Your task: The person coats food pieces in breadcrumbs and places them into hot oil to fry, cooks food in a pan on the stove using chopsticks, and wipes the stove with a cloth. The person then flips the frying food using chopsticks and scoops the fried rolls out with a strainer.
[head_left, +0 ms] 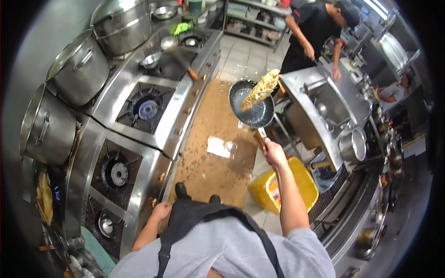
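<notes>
My right hand [275,154] is closed round the handle of a dark speckled frying pan [254,114], held out over the floor mat. A mass of shredded, noodle-like food [263,89] is in the air above the pan, stretched up past its right rim, with small bits scattered around. My left hand [162,210] hangs low beside the stove front, its fingers curled; whether anything is in them is too small to tell. A blue flame burns on one burner [148,109] of the steel stove.
Large steel pots [78,68] line the stove's back edge. A dark wok [174,63] rests farther along it. A yellow bin [303,178] stands below my right forearm. A co-worker [315,28] is at the steel counter [320,134] ahead right; another person [395,91] is farther right.
</notes>
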Available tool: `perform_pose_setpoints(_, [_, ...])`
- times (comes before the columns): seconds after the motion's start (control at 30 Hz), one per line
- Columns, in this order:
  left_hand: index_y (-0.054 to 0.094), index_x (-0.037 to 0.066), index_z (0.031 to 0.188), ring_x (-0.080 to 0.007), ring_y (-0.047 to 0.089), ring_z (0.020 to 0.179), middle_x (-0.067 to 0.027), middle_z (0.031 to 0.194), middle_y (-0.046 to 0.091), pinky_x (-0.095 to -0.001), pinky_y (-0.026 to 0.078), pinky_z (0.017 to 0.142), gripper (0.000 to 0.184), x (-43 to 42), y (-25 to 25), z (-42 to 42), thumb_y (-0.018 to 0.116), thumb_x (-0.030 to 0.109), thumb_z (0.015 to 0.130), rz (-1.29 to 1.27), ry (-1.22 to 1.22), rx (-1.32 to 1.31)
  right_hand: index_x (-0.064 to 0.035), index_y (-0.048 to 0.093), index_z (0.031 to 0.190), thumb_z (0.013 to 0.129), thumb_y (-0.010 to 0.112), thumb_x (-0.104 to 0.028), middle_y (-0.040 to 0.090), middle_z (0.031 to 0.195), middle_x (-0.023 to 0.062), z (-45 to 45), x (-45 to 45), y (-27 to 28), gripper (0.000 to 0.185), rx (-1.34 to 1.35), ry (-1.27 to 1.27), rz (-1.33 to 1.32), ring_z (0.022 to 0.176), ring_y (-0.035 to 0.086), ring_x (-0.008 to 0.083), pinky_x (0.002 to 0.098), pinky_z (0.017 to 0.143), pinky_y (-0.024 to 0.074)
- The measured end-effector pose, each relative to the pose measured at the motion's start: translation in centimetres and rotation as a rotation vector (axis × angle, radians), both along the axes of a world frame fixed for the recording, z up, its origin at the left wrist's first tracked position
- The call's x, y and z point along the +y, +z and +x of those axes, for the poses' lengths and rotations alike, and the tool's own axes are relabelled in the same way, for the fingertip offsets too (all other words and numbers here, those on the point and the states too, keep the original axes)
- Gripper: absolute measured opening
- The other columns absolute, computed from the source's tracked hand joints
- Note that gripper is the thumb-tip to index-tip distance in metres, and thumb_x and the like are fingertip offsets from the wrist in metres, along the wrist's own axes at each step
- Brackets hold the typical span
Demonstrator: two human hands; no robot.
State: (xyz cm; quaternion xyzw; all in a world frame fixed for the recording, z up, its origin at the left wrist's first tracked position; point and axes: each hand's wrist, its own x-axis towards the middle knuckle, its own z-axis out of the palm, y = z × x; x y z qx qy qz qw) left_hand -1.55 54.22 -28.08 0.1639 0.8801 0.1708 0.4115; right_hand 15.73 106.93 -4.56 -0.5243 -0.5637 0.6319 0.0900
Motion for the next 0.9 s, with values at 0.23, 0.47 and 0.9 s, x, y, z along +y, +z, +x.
perform_pose_setpoints(0.23, [0.070,0.007,0.111,-0.0348,0.068,0.102,-0.0177,0.105,0.073,-0.0419,0.053,0.090,0.037,-2.2,0.8,1.5,0.062,0.036,0.090,-0.068,0.034,-0.017,-0.0061,0.060,0.075,0.102,0.054,-0.040,0.050,0.057,0.0000,2.7,1.2,-12.1,0.044,-0.193,0.096,0.372,0.043,0.039,0.0115,0.0298,0.042,0.0302])
perform_pose_setpoints(0.47, [0.071,0.009,0.113,-0.0351,0.067,0.107,-0.0176,0.112,0.072,-0.0423,0.052,0.093,0.036,-5.1,-1.0,5.2,0.060,0.036,0.091,-0.151,0.125,-0.081,0.0023,0.066,0.081,0.102,0.051,-0.039,0.063,0.069,0.0136,3.6,0.5,-8.7,0.049,-0.296,0.361,0.438,0.067,0.060,0.0247,0.0405,0.068,0.0469])
perform_pose_setpoints(0.9, [0.067,0.009,0.118,-0.0331,0.070,0.104,-0.0141,0.109,0.074,-0.0423,0.054,0.089,0.035,-6.9,3.9,7.7,0.060,0.032,0.092,0.037,0.432,-0.050,-0.0068,0.061,0.083,0.089,0.074,-0.031,0.048,0.059,-0.0020,-32.9,-13.9,-7.1,0.028,0.043,0.710,0.223,0.042,0.038,0.0093,0.0304,0.038,0.0285])
